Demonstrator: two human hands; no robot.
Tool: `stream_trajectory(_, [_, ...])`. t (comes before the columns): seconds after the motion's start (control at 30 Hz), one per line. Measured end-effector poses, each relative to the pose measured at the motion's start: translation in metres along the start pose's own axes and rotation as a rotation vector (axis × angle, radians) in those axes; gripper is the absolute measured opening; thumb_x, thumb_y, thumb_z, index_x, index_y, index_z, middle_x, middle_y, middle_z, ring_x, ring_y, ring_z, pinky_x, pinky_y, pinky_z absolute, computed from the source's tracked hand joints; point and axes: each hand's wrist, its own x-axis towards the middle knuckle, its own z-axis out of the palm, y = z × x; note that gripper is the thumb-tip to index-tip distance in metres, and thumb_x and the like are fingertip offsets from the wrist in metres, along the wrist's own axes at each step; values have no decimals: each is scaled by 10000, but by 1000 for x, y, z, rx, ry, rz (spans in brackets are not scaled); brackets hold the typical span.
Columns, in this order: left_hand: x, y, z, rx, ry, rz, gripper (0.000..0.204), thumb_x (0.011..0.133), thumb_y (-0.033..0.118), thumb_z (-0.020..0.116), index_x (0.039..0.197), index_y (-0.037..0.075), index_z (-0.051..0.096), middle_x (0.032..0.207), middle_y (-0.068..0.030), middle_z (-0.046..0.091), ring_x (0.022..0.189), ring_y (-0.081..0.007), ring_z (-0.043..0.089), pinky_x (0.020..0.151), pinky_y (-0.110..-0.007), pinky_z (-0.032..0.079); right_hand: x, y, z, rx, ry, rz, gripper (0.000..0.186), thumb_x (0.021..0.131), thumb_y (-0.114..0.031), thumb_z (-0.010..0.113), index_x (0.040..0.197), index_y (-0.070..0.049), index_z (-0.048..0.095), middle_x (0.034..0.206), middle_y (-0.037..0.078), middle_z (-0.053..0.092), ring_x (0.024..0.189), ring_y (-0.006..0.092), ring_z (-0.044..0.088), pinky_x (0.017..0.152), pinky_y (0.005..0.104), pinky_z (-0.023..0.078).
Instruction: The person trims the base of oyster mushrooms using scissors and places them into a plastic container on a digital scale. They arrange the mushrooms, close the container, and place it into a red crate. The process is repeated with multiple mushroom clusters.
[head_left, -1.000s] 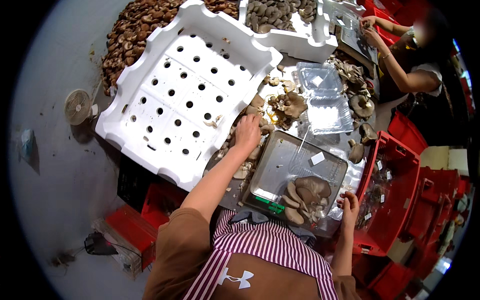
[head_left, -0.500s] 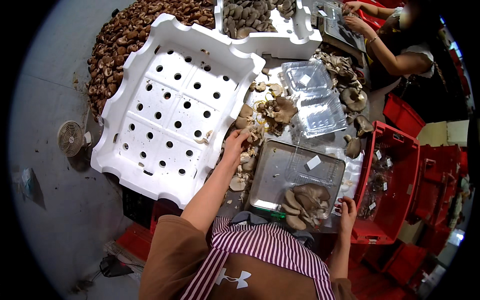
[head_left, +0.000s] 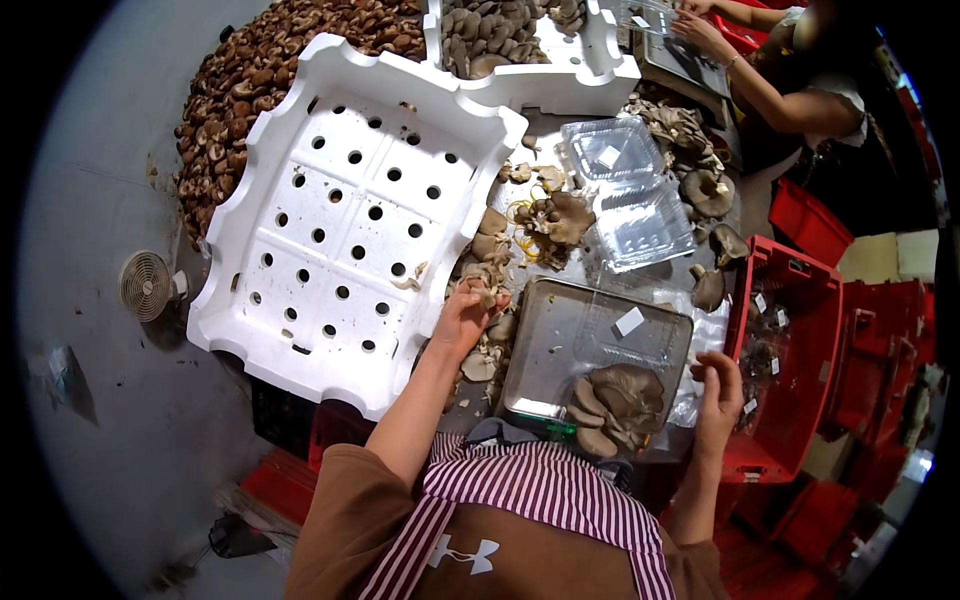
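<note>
My left hand (head_left: 464,318) is at the heap of small oyster mushrooms beside the white foam crate, fingers closed round a pale oyster mushroom (head_left: 484,289). More loose mushrooms (head_left: 483,363) lie just below it. Bent and apart, the fingers of my right hand (head_left: 718,395) hold nothing; it hovers between the metal tray and the red crate. On the metal tray (head_left: 545,345), which looks like a scale pan, sits a clear plastic clamshell box (head_left: 655,345) with a white label. A cluster of large grey-brown oyster mushrooms (head_left: 622,400) rests at its near right corner.
A perforated white foam crate (head_left: 335,215) fills the left. Behind stands another foam crate (head_left: 560,90) with oyster mushrooms, beside a brown mushroom pile (head_left: 230,120). An open clamshell (head_left: 640,225) lies beyond the tray. A red crate (head_left: 800,390) holds packed boxes. Another person's hand (head_left: 705,35) works at far right.
My left hand has drawn slightly toward me and turned, a mushroom in its fingers. My right hand has lifted away from the tray's edge, up and to the right.
</note>
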Motion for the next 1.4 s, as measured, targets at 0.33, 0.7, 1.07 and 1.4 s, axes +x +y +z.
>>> stream_trajectory(0.33, [-46,-12,3,341,187,104,304,825,59,617,1128,52,599,1027,-49,642,950,-178,637,992,-409,505,14,-39,38,-123,-290,-238,197,922,33,545,1100,11,628,1011,118,651,919,201,660,798,305,527])
stream_trajectory(0.7, [-53,-20,11,1148,416,191,272,885,79,677,1144,7,638,931,-11,624,836,-82,574,753,-228,480,19,16,-1,-44,-210,-98,177,964,-17,522,1102,22,624,1018,86,670,894,152,652,813,284,521])
stream_trajectory(1.07, [10,-18,18,1197,326,240,220,927,111,675,1125,23,638,968,-25,637,862,-109,609,745,-244,510,47,59,-26,121,-84,23,186,973,-25,541,1126,21,634,1006,78,686,895,137,666,757,282,553])
stream_trajectory(1.4, [-28,-24,66,1118,514,194,256,948,204,670,784,7,664,746,-8,632,713,-83,543,670,-234,429,95,160,-57,335,78,285,183,994,-67,512,1120,-29,638,943,52,690,747,97,634,645,236,497])
